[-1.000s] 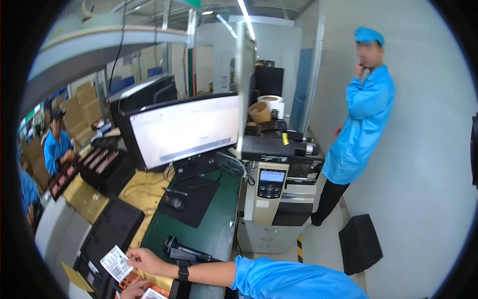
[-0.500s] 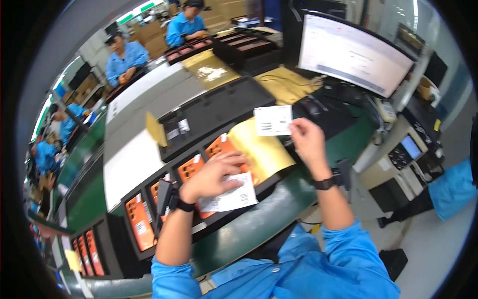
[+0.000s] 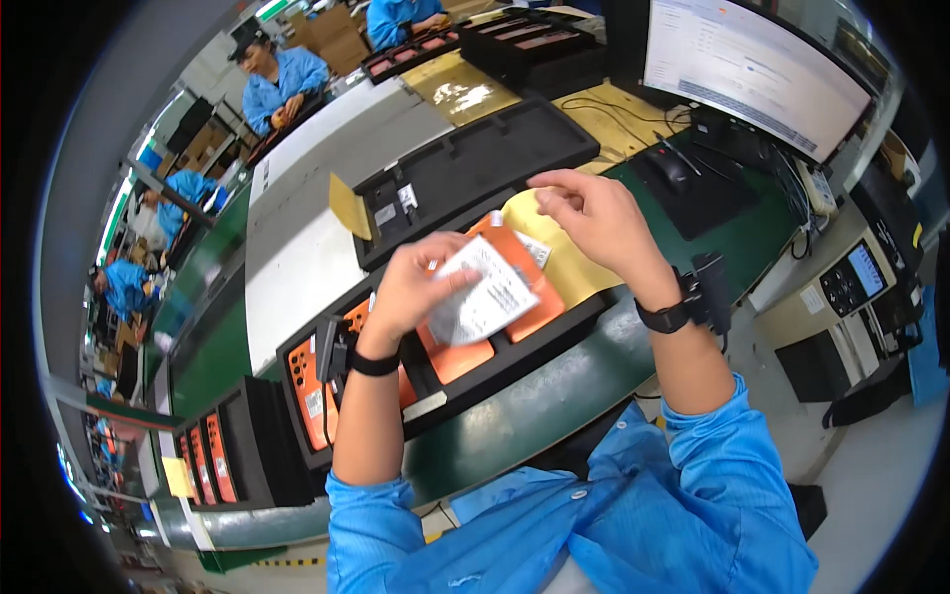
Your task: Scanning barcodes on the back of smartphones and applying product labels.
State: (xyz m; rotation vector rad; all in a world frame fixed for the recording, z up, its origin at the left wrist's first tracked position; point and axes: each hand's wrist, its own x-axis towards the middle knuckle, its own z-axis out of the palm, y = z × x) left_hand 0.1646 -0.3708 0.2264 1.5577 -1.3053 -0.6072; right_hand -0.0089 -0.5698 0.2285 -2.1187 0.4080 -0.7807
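covering orange panel point(image 3: 458, 363) partly: blurred white label point(image 3: 485, 295)

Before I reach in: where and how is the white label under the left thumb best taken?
Probably pinch the white label by its free right edge, coming from the right: it looks thin and flat, and the left hand covers its left part.
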